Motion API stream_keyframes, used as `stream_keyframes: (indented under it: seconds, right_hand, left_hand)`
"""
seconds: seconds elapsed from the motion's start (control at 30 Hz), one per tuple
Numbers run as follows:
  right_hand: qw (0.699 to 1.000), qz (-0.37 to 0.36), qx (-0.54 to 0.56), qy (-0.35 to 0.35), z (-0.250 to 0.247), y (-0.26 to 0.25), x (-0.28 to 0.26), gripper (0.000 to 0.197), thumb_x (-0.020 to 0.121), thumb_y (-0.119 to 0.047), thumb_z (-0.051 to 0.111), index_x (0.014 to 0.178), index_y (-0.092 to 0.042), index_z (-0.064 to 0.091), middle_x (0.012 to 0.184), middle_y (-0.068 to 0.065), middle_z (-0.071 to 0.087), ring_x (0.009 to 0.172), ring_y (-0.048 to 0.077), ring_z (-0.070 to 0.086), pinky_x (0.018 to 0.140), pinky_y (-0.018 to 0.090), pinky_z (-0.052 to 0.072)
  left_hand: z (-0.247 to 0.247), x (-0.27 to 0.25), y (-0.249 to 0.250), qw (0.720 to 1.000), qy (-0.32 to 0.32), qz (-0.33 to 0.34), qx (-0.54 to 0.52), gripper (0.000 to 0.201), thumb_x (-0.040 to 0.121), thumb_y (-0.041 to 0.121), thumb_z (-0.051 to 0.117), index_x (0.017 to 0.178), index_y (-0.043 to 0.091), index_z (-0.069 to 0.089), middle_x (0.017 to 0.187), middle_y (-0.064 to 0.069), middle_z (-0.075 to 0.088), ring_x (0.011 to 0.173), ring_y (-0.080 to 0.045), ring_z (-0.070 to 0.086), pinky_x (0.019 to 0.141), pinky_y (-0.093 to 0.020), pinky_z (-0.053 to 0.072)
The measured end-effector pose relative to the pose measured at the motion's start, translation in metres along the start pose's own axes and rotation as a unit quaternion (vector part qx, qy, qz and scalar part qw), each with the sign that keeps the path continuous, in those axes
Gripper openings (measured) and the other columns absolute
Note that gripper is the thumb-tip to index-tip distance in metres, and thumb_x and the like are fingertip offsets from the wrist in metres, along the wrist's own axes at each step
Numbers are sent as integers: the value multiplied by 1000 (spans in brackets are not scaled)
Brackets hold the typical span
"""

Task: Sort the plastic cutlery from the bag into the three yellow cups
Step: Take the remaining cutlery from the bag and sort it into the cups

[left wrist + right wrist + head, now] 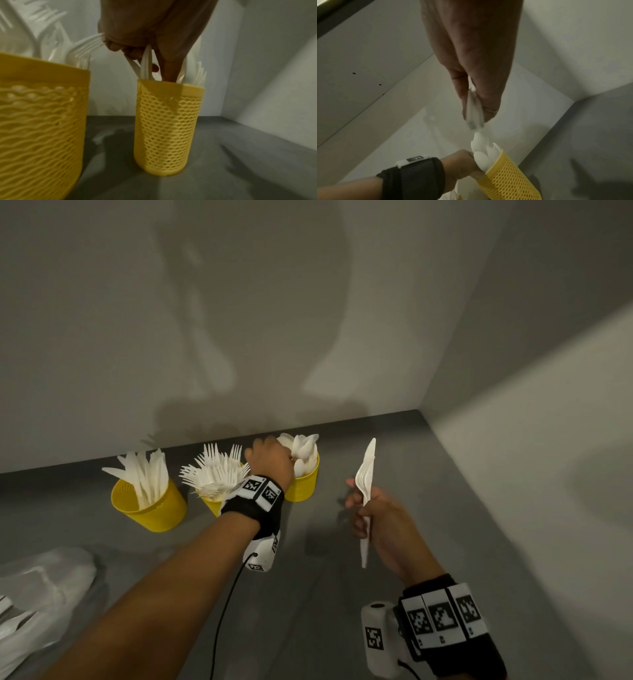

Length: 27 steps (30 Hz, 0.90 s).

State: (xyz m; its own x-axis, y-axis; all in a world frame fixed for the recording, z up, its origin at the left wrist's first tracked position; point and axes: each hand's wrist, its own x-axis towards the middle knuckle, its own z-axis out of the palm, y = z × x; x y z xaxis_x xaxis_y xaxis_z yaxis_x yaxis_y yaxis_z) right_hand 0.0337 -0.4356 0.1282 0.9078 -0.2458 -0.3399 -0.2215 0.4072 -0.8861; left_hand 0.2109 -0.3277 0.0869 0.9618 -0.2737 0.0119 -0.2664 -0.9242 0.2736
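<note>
Cutlery (215,474) | three cups (150,508) mostly filled | left hand (270,457) gripping spoons (145,63) at spoon cup (303,484) | right hand (370,515) clutching spoon stack (365,477) | bag (37,601) holds more

The left hand (270,457) hid part of the fork cup (211,503); the bag (41,594) was cut off at the frame's left edge.

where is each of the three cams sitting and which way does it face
Head: looks down and forward at three cups; both forearms and hands show.
Left wrist: low, along the left hand gripping spoons in the spoon cup.
Right wrist: along the right hand gripping a spoon stack; left wrist shows below.
Shared: the spoon cup appears in all three.
</note>
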Motion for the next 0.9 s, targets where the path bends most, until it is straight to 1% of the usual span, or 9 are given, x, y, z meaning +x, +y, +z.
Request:
stream_keyframes:
  seconds: [0.13, 0.2, 0.27, 0.37, 0.47, 0.57, 0.67, 0.8, 0.9]
  right_hand:
    - [999, -32, -43, 7, -2, 5, -6, 30, 63, -9, 44, 91, -15, 51, 76, 2, 54, 46, 3, 43, 44, 15, 37]
    - [997, -45, -61, 1, 0, 8, -9, 17, 77, -7, 48, 92, -14, 54, 77, 3, 54, 51, 5, 44, 48, 16, 39]
    - [997, -52, -57, -11, 4, 10, -12, 23, 94, -3, 39, 101, -17, 56, 75, 3, 56, 54, 6, 47, 51, 18, 42]
    - [996, -61, -49, -33, 18, 9, -20, 26, 99, -12, 32, 110, -18, 54, 67, 2, 59, 49, 7, 52, 47, 20, 45]
    - [994, -75, -76, -28, 39, 11, -25, 22, 100, -20, 31, 116, -22, 46, 62, 3, 55, 35, 6, 39, 34, 14, 31]
    - [996, -55, -72, -13, 64, 18, -25, 14, 99, -23, 37, 112, -20, 37, 61, 2, 48, 30, 4, 29, 34, 10, 20]
    - [996, -35, -72, -46, 87, 26, -28, 12, 98, -22, 39, 107, -16, 35, 65, 2, 45, 30, 4, 26, 36, 9, 19]
    - [996, 5, -37, -87, 116, 36, -32, 16, 99, -19, 28, 94, -13, 42, 65, 4, 46, 29, 5, 25, 35, 7, 20]
    - [993, 15, -49, -110, 136, 45, -37, 13, 99, -15, 30, 92, -13, 41, 65, 6, 46, 29, 4, 25, 35, 7, 20]
  left_hand:
    - [-11, -3, -1, 999, -6, 23, -43, 25, 85, 21, 53, 101, 5, 64, 113, -18, 55, 107, -36, 51, 89, -40, 35]
    - [-24, -8, -2, 996, -1, 36, -87, 26, 82, 18, 59, 105, 6, 64, 119, -17, 51, 111, -35, 50, 92, -39, 34]
    - [-35, -15, -10, 989, 12, 33, -141, 37, 76, 14, 66, 113, 9, 62, 125, -15, 48, 116, -34, 47, 96, -38, 33]
    - [-52, -41, -23, 970, 70, 28, -230, 48, 76, 15, 67, 123, 13, 56, 126, -17, 49, 117, -32, 47, 101, -36, 35]
    - [-65, -85, -32, 933, 79, 33, -350, 30, 81, 12, 64, 111, 16, 65, 108, -11, 59, 95, -20, 54, 86, -21, 40]
    - [-71, -125, -43, 889, 14, 23, -457, 14, 83, 13, 63, 92, 22, 70, 90, 0, 65, 75, -6, 53, 68, -10, 39]
    - [-72, -150, -60, 862, 4, -5, -507, 12, 83, 14, 64, 81, 25, 69, 82, 7, 68, 69, -5, 52, 65, -9, 40]
    - [-81, -169, -85, 843, 11, -32, -536, 11, 84, 16, 62, 88, 13, 72, 90, -7, 72, 82, -12, 62, 76, -22, 48]
    - [-87, -177, -103, 831, 29, -43, -554, 17, 84, 11, 62, 81, 25, 70, 76, 15, 71, 79, -4, 62, 74, -13, 46]
